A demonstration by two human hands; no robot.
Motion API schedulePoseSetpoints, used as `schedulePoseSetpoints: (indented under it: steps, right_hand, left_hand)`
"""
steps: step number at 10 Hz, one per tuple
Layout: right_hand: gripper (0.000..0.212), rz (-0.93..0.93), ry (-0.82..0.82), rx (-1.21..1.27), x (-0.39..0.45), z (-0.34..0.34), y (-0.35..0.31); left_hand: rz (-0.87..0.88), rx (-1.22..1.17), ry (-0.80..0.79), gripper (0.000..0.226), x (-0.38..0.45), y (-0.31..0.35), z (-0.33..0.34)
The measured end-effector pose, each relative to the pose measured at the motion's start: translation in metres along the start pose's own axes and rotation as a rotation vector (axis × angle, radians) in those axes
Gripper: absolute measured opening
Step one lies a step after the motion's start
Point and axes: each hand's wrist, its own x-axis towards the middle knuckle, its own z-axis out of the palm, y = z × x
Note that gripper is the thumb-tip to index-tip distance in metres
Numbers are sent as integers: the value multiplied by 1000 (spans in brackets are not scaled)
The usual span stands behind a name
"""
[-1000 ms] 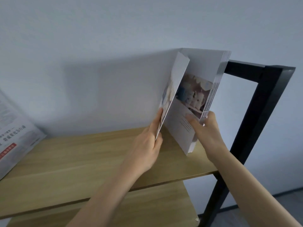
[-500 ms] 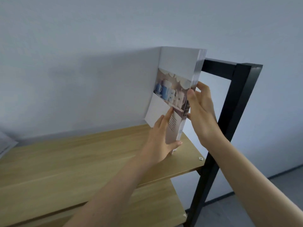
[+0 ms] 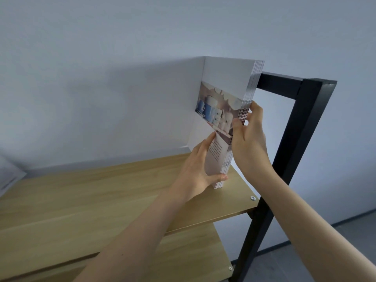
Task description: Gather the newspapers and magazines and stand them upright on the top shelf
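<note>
A stack of white magazines [image 3: 225, 86], with a photo of cups on the front cover, stands upright at the right end of the wooden top shelf [image 3: 91, 192], its bottom edge on the board. My left hand [image 3: 200, 169] lies flat on the cover with the thumb under the lower front corner. My right hand [image 3: 249, 139] grips the stack's near edge, thumb on the cover and fingers behind. A newspaper [image 3: 9, 176] shows only as a corner at the far left edge.
The black metal frame [image 3: 295, 127] of the shelf rises just right of the magazines. A second wooden shelf [image 3: 193, 255] lies below. A pale wall stands right behind the shelf. Grey floor shows at the lower right.
The loose front page has been pressed shut against the stack. The stack has come upright, and my right hand has moved up its near edge. The view shifted right, so the newspaper is almost out of frame.
</note>
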Motion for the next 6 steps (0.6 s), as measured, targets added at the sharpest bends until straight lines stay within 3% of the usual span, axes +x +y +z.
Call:
schedulePoseSetpoints:
  steps: [3, 4, 6]
  right_hand:
    - [35, 41, 21, -20, 0, 3, -1]
    - [42, 21, -8, -119, -3, 0, -8]
    - [66, 205, -151, -178, -25, -15, -13]
  left_hand:
    - [-36, 61, 48, 88, -14, 7, 1]
    - [-46, 80, -10, 85, -17, 11, -6]
    - [-55, 83, -141, 77, -46, 33, -24]
